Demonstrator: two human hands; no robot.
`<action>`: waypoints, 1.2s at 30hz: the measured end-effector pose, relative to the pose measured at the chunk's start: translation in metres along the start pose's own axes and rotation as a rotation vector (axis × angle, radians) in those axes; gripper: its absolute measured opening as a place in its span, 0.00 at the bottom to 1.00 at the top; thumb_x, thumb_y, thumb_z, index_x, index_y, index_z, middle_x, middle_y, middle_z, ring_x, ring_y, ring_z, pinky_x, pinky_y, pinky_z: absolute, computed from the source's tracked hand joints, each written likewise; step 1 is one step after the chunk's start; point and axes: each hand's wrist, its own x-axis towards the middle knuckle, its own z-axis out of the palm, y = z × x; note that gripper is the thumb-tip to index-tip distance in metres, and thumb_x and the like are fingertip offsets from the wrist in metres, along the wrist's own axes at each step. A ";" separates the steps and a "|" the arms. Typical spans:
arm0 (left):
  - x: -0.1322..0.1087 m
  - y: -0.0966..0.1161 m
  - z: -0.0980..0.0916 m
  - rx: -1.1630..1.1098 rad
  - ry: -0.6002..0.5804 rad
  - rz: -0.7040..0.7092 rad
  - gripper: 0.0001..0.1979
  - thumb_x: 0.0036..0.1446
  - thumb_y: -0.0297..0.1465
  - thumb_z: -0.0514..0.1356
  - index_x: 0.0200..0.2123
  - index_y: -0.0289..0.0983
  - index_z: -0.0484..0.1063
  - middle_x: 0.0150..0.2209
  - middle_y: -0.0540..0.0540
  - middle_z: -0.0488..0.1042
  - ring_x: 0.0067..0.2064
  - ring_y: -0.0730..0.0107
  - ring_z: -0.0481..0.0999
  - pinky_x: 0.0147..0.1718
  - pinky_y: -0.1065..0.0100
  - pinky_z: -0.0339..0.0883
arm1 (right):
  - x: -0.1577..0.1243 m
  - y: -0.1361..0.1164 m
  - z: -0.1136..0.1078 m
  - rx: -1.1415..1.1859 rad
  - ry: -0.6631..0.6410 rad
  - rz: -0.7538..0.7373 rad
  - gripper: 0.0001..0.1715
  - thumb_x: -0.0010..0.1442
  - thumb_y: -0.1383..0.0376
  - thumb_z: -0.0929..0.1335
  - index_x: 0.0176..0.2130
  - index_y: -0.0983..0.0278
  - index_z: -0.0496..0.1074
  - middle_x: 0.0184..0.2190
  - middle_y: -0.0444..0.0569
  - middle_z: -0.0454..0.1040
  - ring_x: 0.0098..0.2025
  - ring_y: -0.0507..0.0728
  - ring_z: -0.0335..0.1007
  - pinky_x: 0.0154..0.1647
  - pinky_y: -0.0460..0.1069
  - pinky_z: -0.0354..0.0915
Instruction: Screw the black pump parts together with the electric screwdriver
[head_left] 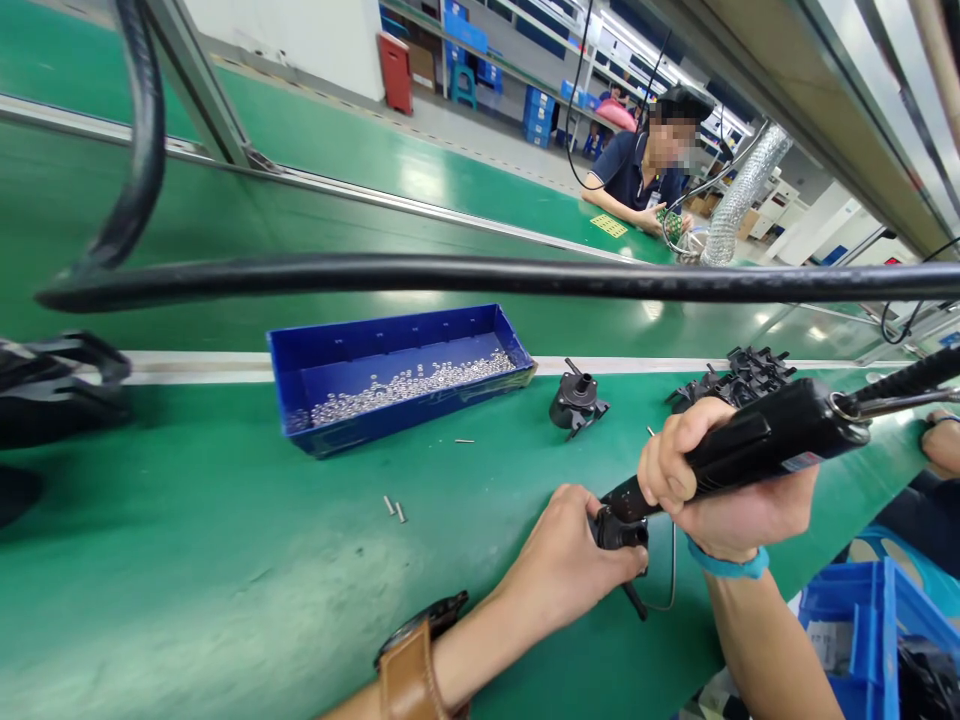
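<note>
My right hand (705, 480) is wrapped round a black electric screwdriver (765, 440), its tip pointing down-left onto a small black plastic part (619, 530). My left hand (570, 560) is closed on that part and steadies it on the green table (225, 560). A brown watch strap is on my left wrist, a blue band on my right. Another black part (576, 400) stands just beyond my hands. A blue tray (397, 375) with several small silver screws sits further left. Two loose pins (395, 508) lie on the table.
A pile of black parts (739, 378) lies at the right. A thick black cable (480, 278) crosses the view. A blue bin (877, 620) is at lower right. A seated person (645, 165) works at the far table beside a silver duct hose (739, 195).
</note>
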 end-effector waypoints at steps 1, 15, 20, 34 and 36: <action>0.000 0.000 0.000 0.005 0.003 0.002 0.20 0.38 0.41 0.71 0.31 0.41 0.65 0.37 0.50 0.72 0.38 0.62 0.73 0.33 0.64 0.63 | 0.000 -0.001 0.000 0.002 0.006 0.006 0.39 0.59 0.32 0.60 0.32 0.60 0.77 0.15 0.43 0.65 0.14 0.54 0.58 0.14 0.49 0.61; 0.000 0.002 0.000 -0.043 -0.029 -0.008 0.21 0.40 0.39 0.71 0.31 0.41 0.62 0.38 0.50 0.68 0.40 0.63 0.71 0.36 0.65 0.62 | -0.003 -0.002 -0.002 0.041 -0.008 0.022 0.39 0.60 0.34 0.60 0.34 0.62 0.78 0.17 0.45 0.66 0.16 0.54 0.61 0.16 0.49 0.62; 0.003 -0.003 0.002 -0.070 -0.020 -0.003 0.23 0.38 0.40 0.72 0.30 0.41 0.61 0.37 0.51 0.68 0.40 0.63 0.71 0.36 0.65 0.62 | -0.004 0.000 -0.001 0.022 0.015 0.011 0.39 0.60 0.34 0.59 0.35 0.62 0.79 0.16 0.44 0.66 0.16 0.55 0.61 0.15 0.49 0.62; 0.002 -0.003 -0.004 -0.034 -0.062 -0.042 0.24 0.40 0.42 0.69 0.36 0.41 0.61 0.38 0.49 0.73 0.38 0.63 0.71 0.36 0.66 0.64 | 0.029 0.016 -0.056 -0.071 0.292 -0.018 0.41 0.65 0.33 0.55 0.35 0.62 0.75 0.19 0.43 0.71 0.17 0.53 0.66 0.18 0.48 0.63; 0.000 -0.002 -0.006 -0.034 -0.068 -0.021 0.23 0.42 0.43 0.68 0.36 0.41 0.61 0.38 0.48 0.75 0.39 0.62 0.72 0.38 0.65 0.65 | 0.032 0.035 -0.066 -0.094 0.304 0.006 0.41 0.64 0.33 0.56 0.35 0.63 0.75 0.19 0.44 0.72 0.17 0.53 0.66 0.18 0.47 0.63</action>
